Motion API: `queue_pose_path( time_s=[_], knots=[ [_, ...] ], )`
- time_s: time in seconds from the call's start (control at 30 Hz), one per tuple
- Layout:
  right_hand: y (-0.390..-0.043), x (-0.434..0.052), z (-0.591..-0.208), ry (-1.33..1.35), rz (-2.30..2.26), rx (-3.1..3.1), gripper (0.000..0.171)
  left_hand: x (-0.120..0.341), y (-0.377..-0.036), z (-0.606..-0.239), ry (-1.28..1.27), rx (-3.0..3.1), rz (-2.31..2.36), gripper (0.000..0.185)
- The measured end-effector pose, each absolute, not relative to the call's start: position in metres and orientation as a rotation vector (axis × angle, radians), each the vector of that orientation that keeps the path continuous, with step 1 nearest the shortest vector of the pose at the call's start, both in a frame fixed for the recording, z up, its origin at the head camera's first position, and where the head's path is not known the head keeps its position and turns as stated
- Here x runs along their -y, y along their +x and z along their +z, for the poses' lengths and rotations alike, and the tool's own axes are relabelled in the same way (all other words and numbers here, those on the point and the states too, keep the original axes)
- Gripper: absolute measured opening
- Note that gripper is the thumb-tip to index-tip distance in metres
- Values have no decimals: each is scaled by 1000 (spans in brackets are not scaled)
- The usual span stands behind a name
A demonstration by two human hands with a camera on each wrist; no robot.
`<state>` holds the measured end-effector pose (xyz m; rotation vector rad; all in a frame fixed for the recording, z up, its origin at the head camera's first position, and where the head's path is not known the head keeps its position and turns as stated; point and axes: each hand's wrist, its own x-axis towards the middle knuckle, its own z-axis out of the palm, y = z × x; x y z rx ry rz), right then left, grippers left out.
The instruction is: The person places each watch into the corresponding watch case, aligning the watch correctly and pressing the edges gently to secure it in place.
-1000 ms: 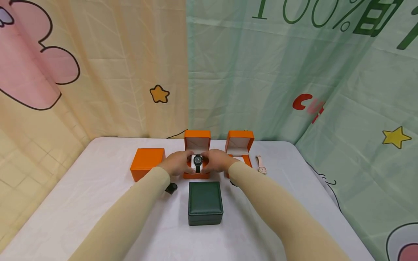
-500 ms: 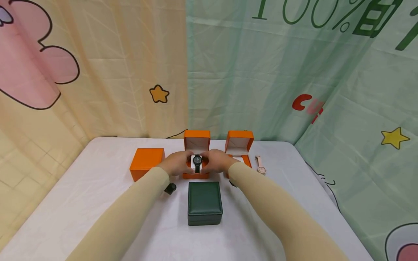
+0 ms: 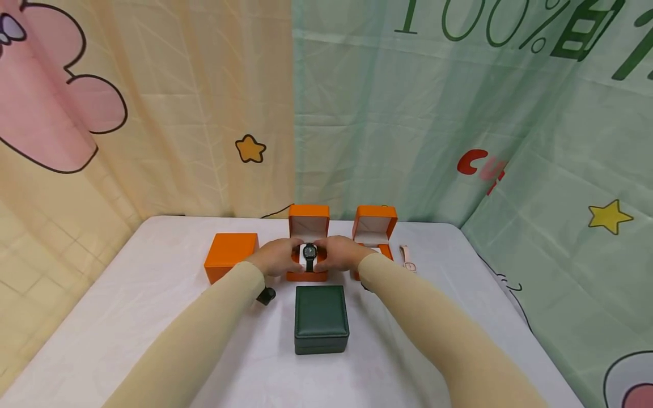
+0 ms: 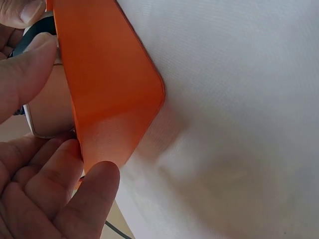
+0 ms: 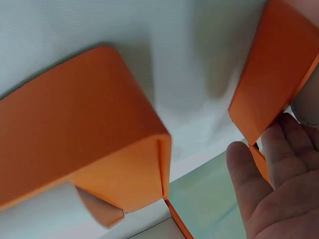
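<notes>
My left hand (image 3: 278, 260) and right hand (image 3: 339, 253) both pinch the white cushion carrying the black watch (image 3: 309, 255), seated in the middle open orange box (image 3: 308, 226). Just right stands a second open orange box (image 3: 374, 225); a closed orange box (image 3: 230, 254) sits left, a green box (image 3: 321, 317) nearer me.

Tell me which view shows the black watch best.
Head view: the black watch faces the camera on its white cushion, between both hands. The left wrist view shows only a sliver of its dark edge behind fingers; the right wrist view shows none.
</notes>
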<state>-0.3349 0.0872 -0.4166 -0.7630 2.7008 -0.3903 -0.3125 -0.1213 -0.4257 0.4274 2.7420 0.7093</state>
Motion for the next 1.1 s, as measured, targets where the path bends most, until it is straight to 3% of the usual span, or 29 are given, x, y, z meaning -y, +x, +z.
queue_pose_path(
  time_s=[0.13, 0.43, 0.7, 1.1],
  knots=[
    [-335, -86, -416, -780, -380, -2707, 55, 120, -311, -424, 426, -2749, 695, 69],
    [-337, -83, -419, -788, -303, -2733, 67, 121, -311, -424, 430, -2783, 631, 70],
    [-338, -84, -422, -772, -314, -2704, 68, 117, -316, -421, 499, -2822, 502, 66],
    [-338, -82, -423, -769, -257, -2712, 66, 124, -319, -429, 368, -2728, 637, 79]
  ],
)
